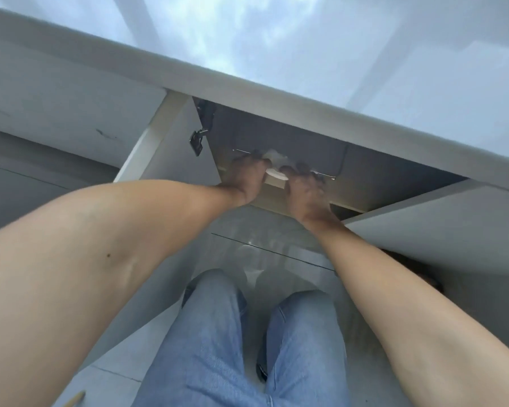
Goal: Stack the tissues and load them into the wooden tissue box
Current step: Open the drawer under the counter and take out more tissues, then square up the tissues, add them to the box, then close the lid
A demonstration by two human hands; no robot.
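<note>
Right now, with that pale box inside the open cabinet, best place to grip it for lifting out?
Likely by its two short ends, reaching in from the front. Left hand and right hand already flank the pale box, which lies long side across the opening under the countertop. Its far side is hidden.

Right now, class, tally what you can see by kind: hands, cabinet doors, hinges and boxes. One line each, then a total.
Hands: 2 (left hand, right hand)
Open cabinet doors: 2
Hinges: 1
Boxes: 1
Total: 6
</note>
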